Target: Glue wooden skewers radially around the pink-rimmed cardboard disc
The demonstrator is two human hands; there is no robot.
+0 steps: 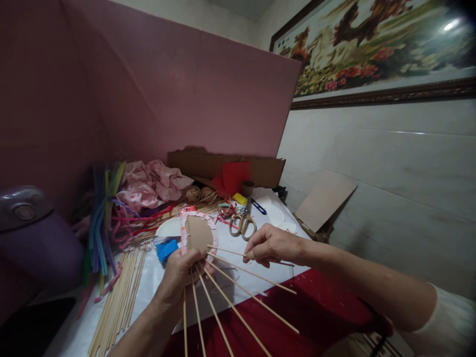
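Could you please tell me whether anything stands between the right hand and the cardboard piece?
Nothing visible does; only the thin stick pinched in the right hand spans the gap to the cardboard piece in the left hand.

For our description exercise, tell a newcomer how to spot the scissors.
On the table, look just beyond the right hand, slightly to its left. The scissors lie there, left of a blue cutter; their gold, looped handles set them apart.
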